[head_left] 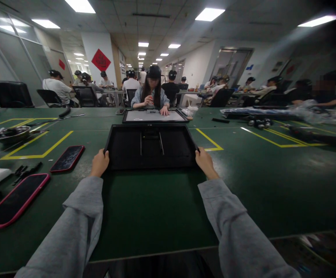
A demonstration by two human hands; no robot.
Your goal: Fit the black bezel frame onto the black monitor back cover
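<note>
In front of me is a wide black monitor back cover (pixel 124 148), its hollow inside facing up, with two thin metal strips near its middle. My left hand (pixel 100 162) grips its left edge, fingers closed around the rim. On the opposite side, my right hand (pixel 205 161) is closed on the right edge with the thumb on top. Just beyond the cover lies a flat display panel (pixel 139 116) with a pale grey back, where a co-worker's hand (pixel 164 111) rests.
Two red-edged phones (pixel 67 158) (pixel 16 199) lie at left, near a metal bowl (pixel 10 133) of small parts. A screwdriver (pixel 76 115) is farther back. At right are plastic-wrapped parts (pixel 254 112) and a drink cup (pixel 191 111). Yellow tape (pixel 60 142) marks the green table (pixel 156 216).
</note>
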